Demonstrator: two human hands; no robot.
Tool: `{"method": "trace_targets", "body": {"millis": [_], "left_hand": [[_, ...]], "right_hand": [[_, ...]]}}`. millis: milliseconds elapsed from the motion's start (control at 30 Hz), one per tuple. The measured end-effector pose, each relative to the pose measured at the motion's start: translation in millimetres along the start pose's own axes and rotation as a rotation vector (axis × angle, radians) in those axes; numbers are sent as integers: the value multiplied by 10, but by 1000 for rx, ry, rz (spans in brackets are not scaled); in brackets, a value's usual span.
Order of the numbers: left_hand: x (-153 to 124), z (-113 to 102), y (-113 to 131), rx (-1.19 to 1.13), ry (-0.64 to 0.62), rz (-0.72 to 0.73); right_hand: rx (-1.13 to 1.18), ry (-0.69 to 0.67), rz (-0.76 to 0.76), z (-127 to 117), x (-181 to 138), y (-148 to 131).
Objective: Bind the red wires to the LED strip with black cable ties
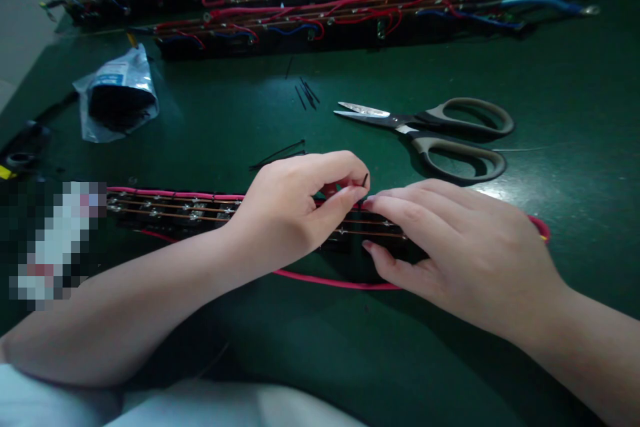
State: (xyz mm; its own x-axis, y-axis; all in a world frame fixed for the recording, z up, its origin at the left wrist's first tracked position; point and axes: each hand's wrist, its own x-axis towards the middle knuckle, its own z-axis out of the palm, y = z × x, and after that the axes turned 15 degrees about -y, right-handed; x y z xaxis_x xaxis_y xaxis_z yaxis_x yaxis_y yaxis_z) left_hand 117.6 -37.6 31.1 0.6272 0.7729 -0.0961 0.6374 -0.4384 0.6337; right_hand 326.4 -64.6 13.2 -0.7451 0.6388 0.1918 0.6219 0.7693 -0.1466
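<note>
A long black circuit board strip (pixel 195 209) with copper-coloured wires and solder joints lies across the green table, a red cable (pixel 200 196) running along its far edge. My left hand (pixel 300 197) is closed over it, thumb and forefinger pinching a thin black cable tie (pixel 365 179). Just right of that pinch, my right hand (pixel 465 247) straddles the strip, fingertips by the red cable and thumb on the near side. The hands hide much of the strip's middle and right part. Several loose black cable ties (pixel 280 155) lie behind my left hand.
Scissors (pixel 400 123) lie part-open beyond my right hand. More cable tie pieces (pixel 307 93) are left of them. An open plastic bag (pixel 120 97) with dark contents stands at left. Wired board assemblies (pixel 350 10) span the back. A blurred-out pale object (pixel 60 240) sits left.
</note>
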Motion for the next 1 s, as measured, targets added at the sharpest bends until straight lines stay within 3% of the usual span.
{"method": "trace_targets", "body": {"millis": [1000], "left_hand": [[3, 10, -29, -14, 16, 22]], "right_hand": [[18, -2, -10, -9, -14, 21]]}}
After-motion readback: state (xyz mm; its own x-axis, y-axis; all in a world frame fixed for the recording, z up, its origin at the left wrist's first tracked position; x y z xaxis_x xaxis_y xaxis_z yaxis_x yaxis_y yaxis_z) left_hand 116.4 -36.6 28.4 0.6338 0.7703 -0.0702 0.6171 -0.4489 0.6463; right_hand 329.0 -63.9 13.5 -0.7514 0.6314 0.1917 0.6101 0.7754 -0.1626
